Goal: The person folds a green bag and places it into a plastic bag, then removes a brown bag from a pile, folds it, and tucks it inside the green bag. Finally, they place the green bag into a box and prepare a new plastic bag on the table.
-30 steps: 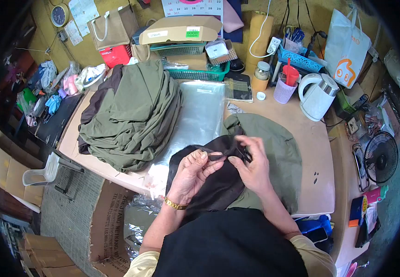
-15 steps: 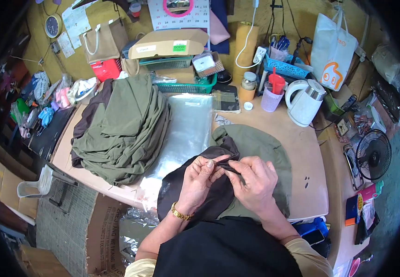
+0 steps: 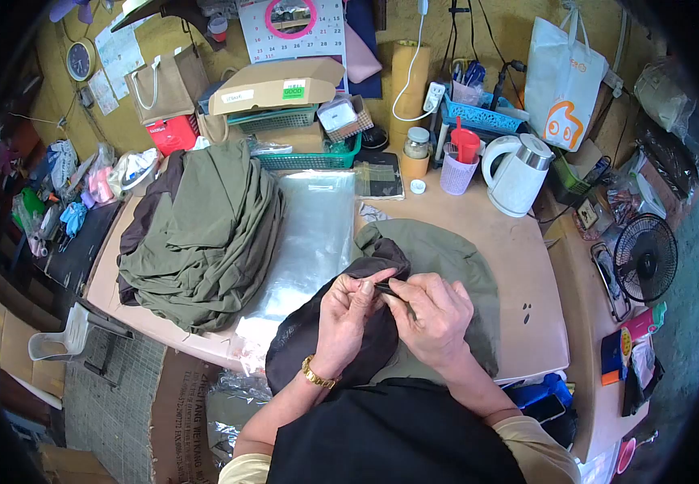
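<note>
Dark brown fabric (image 3: 325, 343) lies bunched in front of me, partly over a piece of olive green fabric (image 3: 462, 266) on the table. My left hand (image 3: 348, 310) pinches an edge of the brown fabric between thumb and fingers; a gold bracelet is on that wrist. Close beside it, my right hand (image 3: 431, 315) grips the same edge, its fingertips almost touching the left ones. What exactly sits between the fingertips is too small to make out. A large pile of olive fabric (image 3: 204, 234) stands to the left, with clear plastic sheets (image 3: 313, 234) between it and my hands.
At the back are green baskets (image 3: 309, 159) under a cardboard box (image 3: 277, 85), a jar (image 3: 417, 145), a lilac cup (image 3: 457, 173) and a white kettle (image 3: 519, 176). A black fan (image 3: 645, 258) stands at right. A cardboard carton (image 3: 180, 411) is below the table's front edge.
My view has shifted slightly, so the table items sit a little further left. Both hands keep pinching the brown fabric edge, with a small change in finger position.
</note>
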A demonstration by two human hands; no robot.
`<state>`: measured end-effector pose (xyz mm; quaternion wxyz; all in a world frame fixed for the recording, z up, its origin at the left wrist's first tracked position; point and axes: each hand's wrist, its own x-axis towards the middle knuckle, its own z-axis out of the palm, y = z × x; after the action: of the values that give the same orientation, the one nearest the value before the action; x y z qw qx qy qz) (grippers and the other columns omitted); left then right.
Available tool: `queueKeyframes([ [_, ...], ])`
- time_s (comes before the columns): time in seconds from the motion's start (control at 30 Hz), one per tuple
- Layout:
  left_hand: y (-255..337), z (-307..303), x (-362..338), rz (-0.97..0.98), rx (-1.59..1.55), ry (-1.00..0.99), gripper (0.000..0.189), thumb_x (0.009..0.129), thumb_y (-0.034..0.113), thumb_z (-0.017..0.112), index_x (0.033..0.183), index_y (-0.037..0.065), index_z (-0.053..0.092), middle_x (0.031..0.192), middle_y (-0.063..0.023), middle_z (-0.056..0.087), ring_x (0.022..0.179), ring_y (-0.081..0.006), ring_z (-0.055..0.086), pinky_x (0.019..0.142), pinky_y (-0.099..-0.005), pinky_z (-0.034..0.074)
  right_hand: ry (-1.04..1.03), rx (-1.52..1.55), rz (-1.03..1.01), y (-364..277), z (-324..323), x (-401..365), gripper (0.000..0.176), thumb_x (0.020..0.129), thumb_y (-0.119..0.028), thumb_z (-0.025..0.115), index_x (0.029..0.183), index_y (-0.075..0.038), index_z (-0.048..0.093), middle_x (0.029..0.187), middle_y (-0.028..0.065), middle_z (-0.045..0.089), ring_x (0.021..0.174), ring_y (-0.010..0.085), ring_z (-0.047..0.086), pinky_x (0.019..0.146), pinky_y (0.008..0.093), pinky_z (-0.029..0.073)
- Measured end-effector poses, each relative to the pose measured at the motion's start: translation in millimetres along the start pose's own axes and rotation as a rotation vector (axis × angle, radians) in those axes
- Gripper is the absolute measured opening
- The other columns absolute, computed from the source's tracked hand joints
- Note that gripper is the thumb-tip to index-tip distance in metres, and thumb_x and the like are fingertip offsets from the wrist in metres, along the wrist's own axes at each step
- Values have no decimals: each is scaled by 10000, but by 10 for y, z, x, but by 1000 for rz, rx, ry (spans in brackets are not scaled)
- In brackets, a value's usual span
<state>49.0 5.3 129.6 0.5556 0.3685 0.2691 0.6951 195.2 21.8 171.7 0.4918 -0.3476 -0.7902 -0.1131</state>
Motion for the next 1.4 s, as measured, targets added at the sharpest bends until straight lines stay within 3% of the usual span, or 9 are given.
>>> queueKeyframes([
  [0.27, 42, 72, -44, -10, 45, -29, 156, 1048, 148, 526, 943, 39, 490, 1246, -265, 637, 671, -38, 420, 675, -206, 458, -19, 35, 18, 26, 42, -16, 259, 668, -98, 822, 904, -111, 716, 806, -12, 616, 646, 161, 601, 569, 328, 373],
  [0.47, 129, 27, -23, -132, -199, -14, 209, 1025, 209, 573, 890, 56, 528, 1286, -253, 606, 988, -162, 615, 837, -307, 494, 34, 143, 91, 34, -8, 25, 263, 664, -80, 834, 900, -99, 720, 802, 14, 625, 635, 189, 600, 596, 335, 411],
  [0.93, 114, 39, -33, -61, -160, -98, 204, 1044, 207, 537, 931, 51, 469, 1359, -295, 545, 974, -148, 602, 881, -315, 514, 27, 51, -37, 65, 50, -28, 251, 672, -53, 832, 897, -81, 724, 791, 37, 630, 637, 172, 610, 561, 311, 364],
  [1.03, 131, 46, -59, -72, -161, -110, 194, 1038, 205, 547, 935, 56, 479, 1379, -288, 536, 998, -169, 616, 884, -321, 509, 81, 377, 156, 68, 72, -11, 206, 731, -66, 799, 917, -72, 711, 784, 36, 589, 659, 190, 598, 648, 302, 449],
  [1.1, 188, 82, -68, -70, -168, -107, 191, 1031, 209, 562, 935, 59, 493, 1390, -281, 531, 1001, -179, 623, 872, -319, 502, -106, 654, 546, 123, 36, 95, 167, 777, -69, 795, 904, -28, 694, 795, 58, 582, 712, 148, 579, 703, 270, 462],
  [1.17, 249, 121, -124, -107, -125, -42, 178, 1031, 207, 557, 944, 60, 508, 1376, -289, 536, 1099, -252, 648, 890, -351, 547, -259, 721, 540, 450, 207, -79, 167, 800, -72, 790, 893, 1, 671, 821, 38, 567, 744, 85, 524, 686, 241, 432],
  [1.3, 554, -379, -108, 151, 123, 363, 215, 1044, 225, 532, 901, 68, 565, 1108, -206, 683, 798, -168, 694, 623, -237, 557, -167, 862, 702, 659, 395, -261, 93, 858, -26, 732, 872, 6, 646, 827, -20, 534, 735, 52, 489, 677, 223, 417],
  [1.37, 660, -1244, -21, 342, -408, -153, 269, 1040, 177, 543, 795, 75, 591, 996, -126, 690, 625, -105, 617, 509, -197, 469, -57, 1006, 701, 562, 389, -235, 60, 895, -11, 696, 881, 2, 639, 828, -31, 550, 749, 35, 481, 669, 207, 408],
  [1.4, 669, -1198, -32, 342, -407, -147, 269, 1040, 177, 543, 795, 75, 591, 996, -126, 690, 625, -105, 617, 509, -197, 469, -62, 1008, 704, 520, 381, -227, 60, 895, -11, 696, 881, 2, 639, 828, -31, 550, 749, 35, 481, 669, 207, 408],
])
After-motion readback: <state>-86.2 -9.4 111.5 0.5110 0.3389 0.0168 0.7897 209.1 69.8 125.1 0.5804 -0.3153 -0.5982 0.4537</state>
